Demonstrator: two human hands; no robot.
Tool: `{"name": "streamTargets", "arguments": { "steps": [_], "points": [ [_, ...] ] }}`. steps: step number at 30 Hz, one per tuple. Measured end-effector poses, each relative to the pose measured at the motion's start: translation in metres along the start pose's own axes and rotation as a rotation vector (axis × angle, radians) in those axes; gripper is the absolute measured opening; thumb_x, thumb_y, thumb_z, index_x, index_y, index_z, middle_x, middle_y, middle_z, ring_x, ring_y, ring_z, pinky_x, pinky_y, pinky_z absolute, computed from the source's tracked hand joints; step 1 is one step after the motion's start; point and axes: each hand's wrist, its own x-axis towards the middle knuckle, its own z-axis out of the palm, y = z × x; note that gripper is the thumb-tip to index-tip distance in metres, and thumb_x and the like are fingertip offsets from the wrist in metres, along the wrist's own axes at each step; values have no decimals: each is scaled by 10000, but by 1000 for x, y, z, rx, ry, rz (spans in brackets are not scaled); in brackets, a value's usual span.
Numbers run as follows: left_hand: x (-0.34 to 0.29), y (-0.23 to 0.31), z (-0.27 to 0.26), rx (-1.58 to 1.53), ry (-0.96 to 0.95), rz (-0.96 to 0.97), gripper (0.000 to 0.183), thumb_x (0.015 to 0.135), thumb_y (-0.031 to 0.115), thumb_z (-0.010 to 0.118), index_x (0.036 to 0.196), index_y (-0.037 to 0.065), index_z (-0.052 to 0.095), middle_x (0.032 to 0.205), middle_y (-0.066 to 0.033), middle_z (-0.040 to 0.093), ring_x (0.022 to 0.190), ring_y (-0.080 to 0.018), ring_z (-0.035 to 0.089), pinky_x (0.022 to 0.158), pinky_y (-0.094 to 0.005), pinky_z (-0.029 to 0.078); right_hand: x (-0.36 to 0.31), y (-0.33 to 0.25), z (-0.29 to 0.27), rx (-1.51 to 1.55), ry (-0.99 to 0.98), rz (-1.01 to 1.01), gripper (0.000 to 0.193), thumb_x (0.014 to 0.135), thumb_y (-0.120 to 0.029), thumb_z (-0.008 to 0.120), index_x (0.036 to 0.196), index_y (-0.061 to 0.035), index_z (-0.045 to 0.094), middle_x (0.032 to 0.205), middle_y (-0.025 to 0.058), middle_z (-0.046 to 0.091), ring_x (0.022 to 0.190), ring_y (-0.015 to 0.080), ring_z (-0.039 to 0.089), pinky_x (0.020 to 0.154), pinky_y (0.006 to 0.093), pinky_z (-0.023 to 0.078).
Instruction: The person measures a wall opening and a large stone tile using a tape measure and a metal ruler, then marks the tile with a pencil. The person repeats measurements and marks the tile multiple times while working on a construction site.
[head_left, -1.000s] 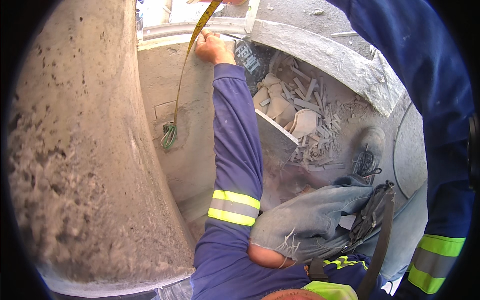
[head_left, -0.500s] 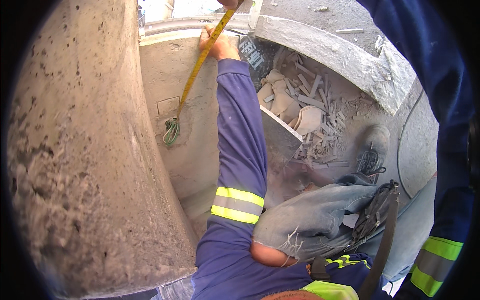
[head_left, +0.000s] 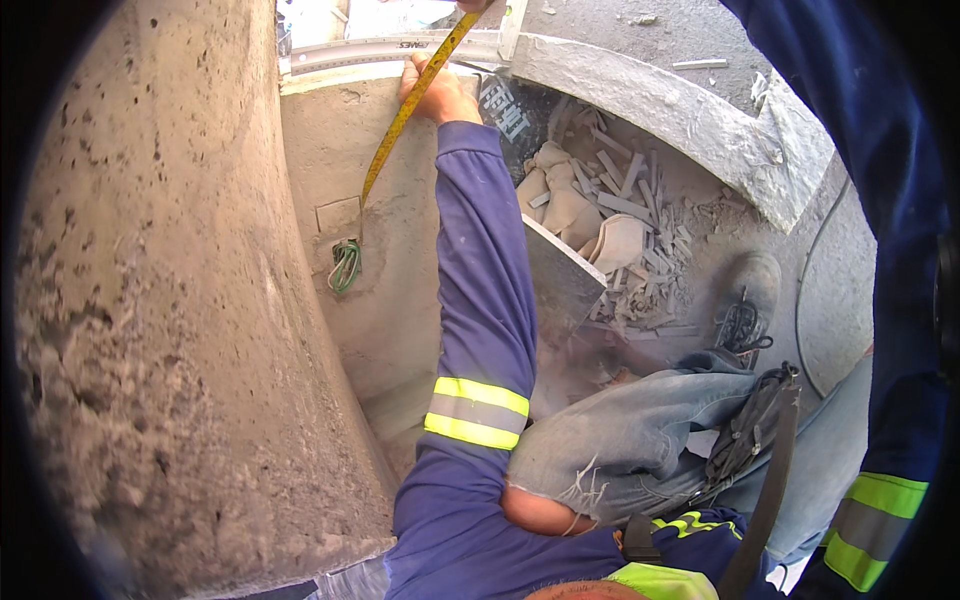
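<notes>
A long silver metal ruler [head_left: 345, 55] lies along the upper edge of the pale wall [head_left: 385, 225]. My left hand [head_left: 443, 98] is closed at that edge, fingertips on the ruler. A yellow measuring tape [head_left: 410, 107] slants across in front of this hand, down to a wall opening from which looped green wires [head_left: 345, 265] stick out. At the top rim of the picture, my right hand [head_left: 472, 5] grips the tape's upper part; most of that hand is cut off, and the tape's case is not visible.
A rough concrete column [head_left: 180, 300] rises close on my left. Tile offcuts and rubble [head_left: 600, 210] lie beyond a standing board [head_left: 562, 262]. A concrete slab [head_left: 670, 115] runs along the far right, near a thin cable [head_left: 800, 290]. My shoe [head_left: 748, 300] rests beside the debris.
The tape bows slightly more, and its lower end has shifted a little beside the wires. Both hands stay almost in place.
</notes>
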Motion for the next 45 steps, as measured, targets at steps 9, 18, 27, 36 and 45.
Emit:
{"name": "streamTargets", "arguments": {
  "steps": [9,18,27,36,45],
  "points": [
    [-8,13,-3,-18,16,-37,317,1117,104,623,850,-65,637,750,-56,636,613,-120,615,538,-281,482,8,1,6,-21,57,-32,399,907,-251,764,1216,0,797,1129,216,803,989,359,784,849,494,613],
    [-2,11,-3,-69,25,-14,275,1115,95,611,936,-106,665,746,-45,600,588,-108,560,519,-289,448,15,0,9,-35,116,-67,371,913,-251,772,1172,12,802,1098,221,801,969,368,780,829,493,608],
    [-2,10,-4,-79,5,2,353,1108,91,610,769,3,567,685,-5,539,563,-78,496,491,-299,386,27,2,13,-57,185,-117,348,918,-251,780,1128,25,808,1067,226,799,949,378,775,809,491,602],
    [-2,22,0,-22,78,-49,288,1105,162,627,944,-47,743,834,-101,742,704,-172,700,577,-321,533,71,25,15,-134,334,-212,331,924,-252,787,1084,37,813,1036,232,797,929,387,771,789,490,596],
    [-18,24,-2,8,65,-80,335,1067,175,707,1262,-96,738,991,-148,771,774,-199,708,655,-318,548,99,112,22,-50,693,-131,366,871,-329,833,975,22,823,928,250,777,824,417,751,740,487,581]
  ]
}}
